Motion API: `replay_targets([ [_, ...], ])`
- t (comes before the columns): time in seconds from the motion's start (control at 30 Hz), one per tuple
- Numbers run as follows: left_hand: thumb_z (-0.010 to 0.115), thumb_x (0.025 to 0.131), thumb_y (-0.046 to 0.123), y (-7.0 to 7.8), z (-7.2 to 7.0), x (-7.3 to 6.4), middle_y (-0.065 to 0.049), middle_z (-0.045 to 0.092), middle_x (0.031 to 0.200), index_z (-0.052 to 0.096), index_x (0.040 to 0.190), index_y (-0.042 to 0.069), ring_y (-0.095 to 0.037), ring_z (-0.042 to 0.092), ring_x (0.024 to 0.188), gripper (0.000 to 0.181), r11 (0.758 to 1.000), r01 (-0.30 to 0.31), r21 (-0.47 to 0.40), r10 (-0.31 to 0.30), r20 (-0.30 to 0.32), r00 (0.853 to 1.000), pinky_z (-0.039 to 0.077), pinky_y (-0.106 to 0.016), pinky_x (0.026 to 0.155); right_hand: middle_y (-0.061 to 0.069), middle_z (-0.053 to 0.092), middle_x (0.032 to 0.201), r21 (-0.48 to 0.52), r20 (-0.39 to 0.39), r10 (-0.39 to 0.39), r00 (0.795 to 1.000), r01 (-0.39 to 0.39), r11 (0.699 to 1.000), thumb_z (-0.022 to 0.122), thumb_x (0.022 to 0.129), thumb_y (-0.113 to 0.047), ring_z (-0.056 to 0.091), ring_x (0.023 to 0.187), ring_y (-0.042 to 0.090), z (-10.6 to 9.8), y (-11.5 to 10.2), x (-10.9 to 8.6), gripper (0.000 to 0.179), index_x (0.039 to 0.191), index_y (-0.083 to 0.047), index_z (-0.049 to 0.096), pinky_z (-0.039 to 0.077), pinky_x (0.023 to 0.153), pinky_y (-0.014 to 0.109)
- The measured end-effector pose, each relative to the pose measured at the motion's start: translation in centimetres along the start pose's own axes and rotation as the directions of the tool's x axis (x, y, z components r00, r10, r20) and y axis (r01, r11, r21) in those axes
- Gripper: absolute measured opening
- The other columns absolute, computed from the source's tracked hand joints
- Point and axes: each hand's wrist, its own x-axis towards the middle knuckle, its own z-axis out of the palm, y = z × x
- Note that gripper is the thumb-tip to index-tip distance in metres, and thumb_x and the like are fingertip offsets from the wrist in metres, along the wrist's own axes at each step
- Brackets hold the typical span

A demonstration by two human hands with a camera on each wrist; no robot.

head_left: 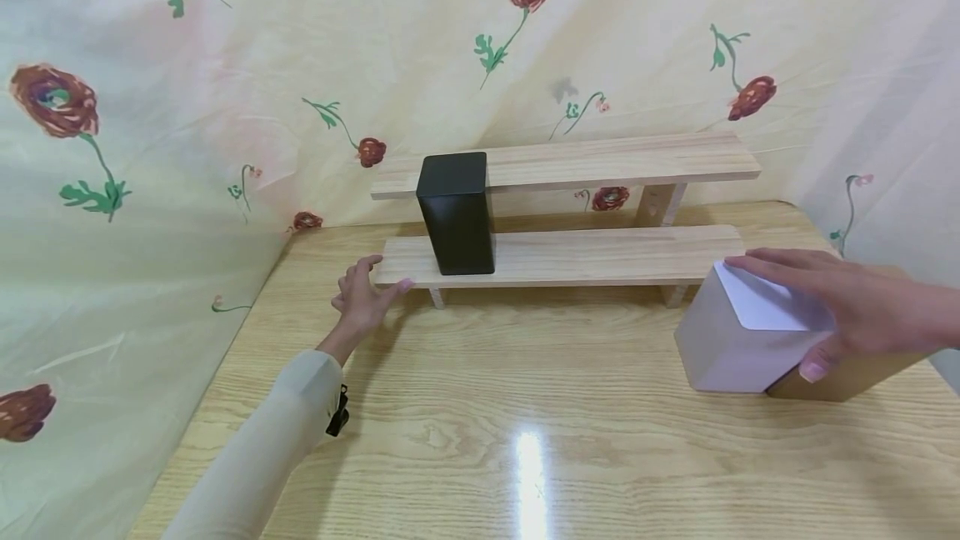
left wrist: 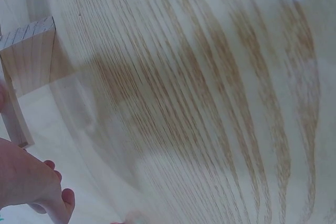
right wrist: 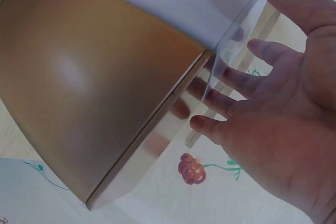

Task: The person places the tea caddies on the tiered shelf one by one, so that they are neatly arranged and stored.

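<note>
A two-tier wooden shelf (head_left: 615, 257) stands against the back, with a tall black box (head_left: 457, 215) upright on its lower board. At that board's left end is my left hand (head_left: 363, 294), thumb at the front edge and fingers round the corner. The left wrist view shows this hand (left wrist: 31, 182) low at the left, beside the board's end. My right hand (head_left: 847, 298) is spread over the top of a white box (head_left: 727, 340); the right wrist view shows its fingers (right wrist: 241, 82) extended near the top edge. Against the white box stands a gold-brown box (right wrist: 100, 87).
All of this is on a light wood-grain table (head_left: 480, 407) with a bright glare spot near the front. A flower-patterned cloth (head_left: 450, 48) hangs behind and along both sides. A black clip-like item (head_left: 338, 413) hangs at my left sleeve.
</note>
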Motion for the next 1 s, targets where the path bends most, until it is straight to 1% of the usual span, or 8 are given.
replay_targets([
  [0.13, 0.070, 0.083, 0.050, 0.04, -0.01, -0.03, -0.015, 0.034, 0.145, 0.035, 0.144, 0.014, -0.034, 0.026, 0.128, 0.079, 1.000, 0.001, -0.003, -0.001, -0.002, 1.000, 0.012, -0.055, 0.096, 0.015, 0.043, 0.137, -0.007, 0.010, 0.013, 1.000, -0.013, 1.000, 0.089, 0.037, -0.047, 0.035, 0.111, 0.014, -0.07, -0.16, 0.13, 0.132, 0.151, -0.020, 0.030, 0.041, 0.066, 0.027],
  [0.2, 0.070, 0.083, 0.049, 0.06, -0.01, -0.05, -0.015, 0.035, 0.144, 0.035, 0.144, 0.014, -0.034, 0.026, 0.127, 0.078, 1.000, 0.000, -0.004, 0.000, -0.002, 1.000, 0.012, -0.055, 0.095, 0.014, 0.043, 0.136, -0.009, 0.012, 0.025, 1.000, -0.025, 1.000, 0.089, 0.038, -0.046, 0.037, 0.108, 0.018, -0.13, -0.35, 0.23, 0.130, 0.151, -0.021, 0.030, 0.041, 0.064, 0.027],
  [0.3, 0.070, 0.084, 0.049, 0.04, -0.03, -0.04, -0.016, 0.035, 0.144, 0.035, 0.144, 0.014, -0.035, 0.026, 0.127, 0.078, 1.000, -0.004, -0.005, 0.004, -0.001, 1.000, 0.012, -0.054, 0.095, 0.012, 0.044, 0.135, -0.012, 0.019, 0.056, 0.998, -0.056, 0.998, 0.091, 0.042, -0.042, 0.039, 0.105, 0.021, -0.25, -0.66, 0.41, 0.125, 0.150, -0.024, 0.032, 0.040, 0.060, 0.029],
  [0.47, 0.069, 0.084, 0.050, -0.03, -0.05, 0.01, -0.015, 0.034, 0.144, 0.034, 0.144, 0.014, -0.034, 0.026, 0.127, 0.079, 1.000, -0.007, -0.007, 0.007, 0.005, 1.000, 0.011, -0.054, 0.095, 0.009, 0.045, 0.135, -0.007, 0.045, 0.110, 0.993, -0.110, 0.994, 0.092, 0.046, -0.035, 0.040, 0.105, 0.023, -0.50, -0.99, 0.72, 0.119, 0.149, -0.027, 0.034, 0.040, 0.058, 0.034],
  [0.63, 0.069, 0.083, 0.051, 0.02, 0.00, -0.02, -0.015, 0.034, 0.144, 0.035, 0.144, 0.015, -0.034, 0.026, 0.127, 0.079, 1.000, -0.002, -0.007, 0.002, 0.001, 1.000, 0.012, -0.054, 0.095, 0.003, 0.045, 0.135, -0.017, 0.052, 0.136, 0.989, -0.135, 0.991, 0.093, 0.047, -0.032, 0.036, 0.105, 0.017, -0.48, -0.89, 0.74, 0.116, 0.148, -0.028, 0.036, 0.039, 0.060, 0.033],
  [0.87, 0.069, 0.083, 0.051, 0.14, -0.03, 0.05, -0.014, 0.035, 0.144, 0.035, 0.143, 0.015, -0.034, 0.026, 0.128, 0.078, 1.000, 0.006, -0.001, -0.006, -0.006, 1.000, 0.012, -0.054, 0.096, -0.001, 0.048, 0.130, -0.023, -0.006, 0.081, 0.997, -0.081, 0.996, 0.093, 0.044, -0.033, 0.033, 0.104, 0.007, -0.08, -0.23, 0.71, 0.115, 0.146, -0.026, 0.041, 0.040, 0.065, 0.032],
  [1.0, 0.070, 0.083, 0.051, 0.08, -0.02, 0.01, -0.014, 0.035, 0.144, 0.035, 0.143, 0.015, -0.034, 0.026, 0.128, 0.078, 1.000, 0.010, 0.000, -0.010, -0.004, 1.000, 0.012, -0.054, 0.096, -0.001, 0.049, 0.129, -0.030, -0.015, 0.065, 0.998, -0.065, 0.997, 0.093, 0.044, -0.033, 0.033, 0.104, 0.006, -0.04, -0.04, 0.74, 0.114, 0.146, -0.025, 0.041, 0.041, 0.067, 0.029],
])
